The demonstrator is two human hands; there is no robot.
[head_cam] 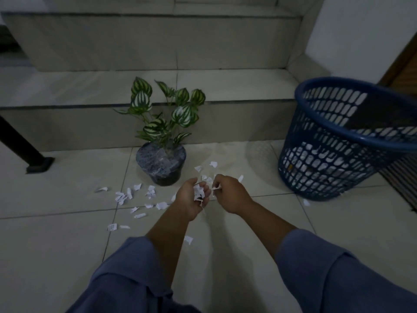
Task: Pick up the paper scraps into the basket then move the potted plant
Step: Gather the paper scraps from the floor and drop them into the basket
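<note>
"Two hands are out front. What is each one doing?"

"The left hand (191, 199) is cupped palm up, fingers curled round a bunch of white paper scraps (198, 190). The right hand (229, 196) is just beside it, pinching a single scrap (214, 190) between thumb and fingertips. Both are low over the tiled floor (67, 245), and blue sleeves (126, 279) cover the forearms."

"Where is the rest of the paper?"

"Many loose scraps (123, 196) lie on the tiles to the left of the hands, in front of the pot. A few more (213, 164) lie just beyond the hands, and one lies near the basket's base. White pieces (320, 159) also show through the mesh, low inside the basket."

"Any writing on them?"

"One piece (112, 227) carries dark print, too small to read."

"And the basket and the plant?"

"The blue mesh basket (300, 102) stands to the right, well apart from the hands. The potted plant (161, 129), with striped green leaves and a dark wrapped pot (161, 164), stands upright on the floor against the step (203, 86), just beyond the left hand."
</note>
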